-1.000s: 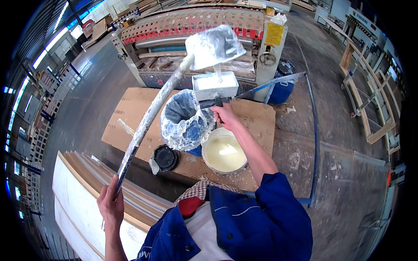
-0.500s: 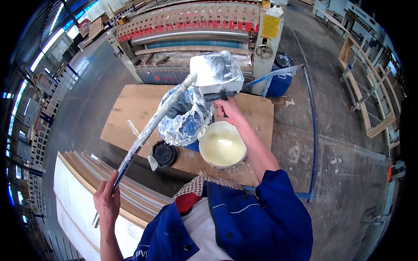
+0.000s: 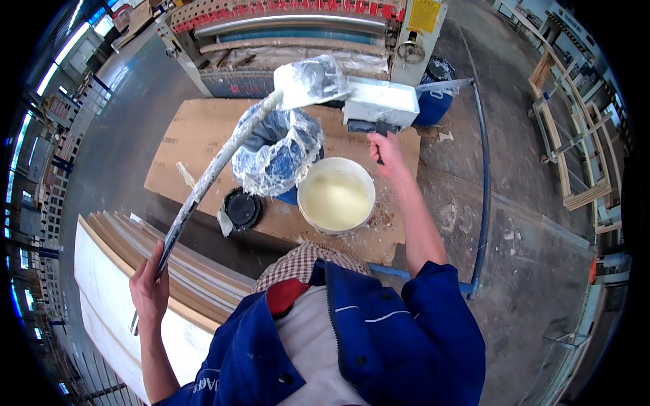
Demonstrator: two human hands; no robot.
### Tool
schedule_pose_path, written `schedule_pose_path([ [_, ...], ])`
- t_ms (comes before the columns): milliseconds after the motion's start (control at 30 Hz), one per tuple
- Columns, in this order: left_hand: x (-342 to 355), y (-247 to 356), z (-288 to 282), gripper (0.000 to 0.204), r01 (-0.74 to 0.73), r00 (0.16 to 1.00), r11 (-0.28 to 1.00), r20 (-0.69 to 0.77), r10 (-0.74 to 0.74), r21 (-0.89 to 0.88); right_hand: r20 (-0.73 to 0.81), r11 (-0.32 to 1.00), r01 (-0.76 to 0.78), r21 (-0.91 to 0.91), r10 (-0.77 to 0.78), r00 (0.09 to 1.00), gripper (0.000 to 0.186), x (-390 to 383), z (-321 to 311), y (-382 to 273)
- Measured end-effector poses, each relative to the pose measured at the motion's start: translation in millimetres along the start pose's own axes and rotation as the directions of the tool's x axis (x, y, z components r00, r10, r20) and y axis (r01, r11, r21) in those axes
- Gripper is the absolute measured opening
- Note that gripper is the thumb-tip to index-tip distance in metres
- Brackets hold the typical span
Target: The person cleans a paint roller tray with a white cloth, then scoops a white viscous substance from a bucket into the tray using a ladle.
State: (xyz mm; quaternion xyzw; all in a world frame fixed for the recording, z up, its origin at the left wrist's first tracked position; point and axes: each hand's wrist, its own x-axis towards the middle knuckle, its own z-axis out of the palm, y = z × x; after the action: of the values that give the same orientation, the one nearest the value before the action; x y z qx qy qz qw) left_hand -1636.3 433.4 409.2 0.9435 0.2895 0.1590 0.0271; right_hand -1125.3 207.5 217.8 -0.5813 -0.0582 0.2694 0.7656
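Note:
My left hand is closed round the lower part of a long shovel's whitened handle. The shovel's blade, smeared with white paste, is raised beyond a blue drum lined with paste-coated plastic. To its right, my right hand grips the black handle of a white box-shaped scoop. The scoop's near left corner lies close to the blade; I cannot tell whether they touch. Below the scoop and left of my right forearm stands a white bucket of pale yellow liquid.
A black round lid lies left of the bucket, on a cardboard sheet. Stacked boards are at near left. A roller machine stands ahead. Blue pipe and a wooden rack are at right.
The scoop has moved right, out from behind the shovel blade. The blade has shifted slightly left. Both hands keep their holds, and the whole view has tilted a little.

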Motion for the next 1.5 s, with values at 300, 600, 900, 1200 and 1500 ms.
schedule_pose_path([
  [300,-10.3,15.7,67.5,0.053,0.382,0.774,0.858,0.626,-0.093,-0.344,-0.054,0.998,0.013,-0.063,-0.016,0.998,0.014,-55.4,-47.5,-28.5],
  [600,-20.4,39.8,165.2,0.041,0.750,0.374,0.554,0.922,0.096,-0.362,-0.093,1.000,0.014,0.012,-0.012,0.996,0.014,-137.5,-92.4,-35.2],
  [900,-12.2,40.7,250.2,0.049,0.761,0.273,0.578,0.954,0.126,-0.294,-0.180,0.998,0.018,0.065,-0.006,0.984,0.012,-232.9,-103.4,-43.6],
  [1200,52.3,35.5,277.9,0.057,0.429,0.138,0.875,0.974,0.180,-0.223,-0.341,0.993,0.082,0.079,-0.051,0.939,0.014,-283.0,-96.0,-53.8],
  [1500,86.6,261.1,293.1,0.038,0.040,0.516,0.568,0.503,0.693,-0.822,-0.541,0.987,0.140,0.077,-0.076,0.838,0.021,-362.3,-119.8,-77.6],
])
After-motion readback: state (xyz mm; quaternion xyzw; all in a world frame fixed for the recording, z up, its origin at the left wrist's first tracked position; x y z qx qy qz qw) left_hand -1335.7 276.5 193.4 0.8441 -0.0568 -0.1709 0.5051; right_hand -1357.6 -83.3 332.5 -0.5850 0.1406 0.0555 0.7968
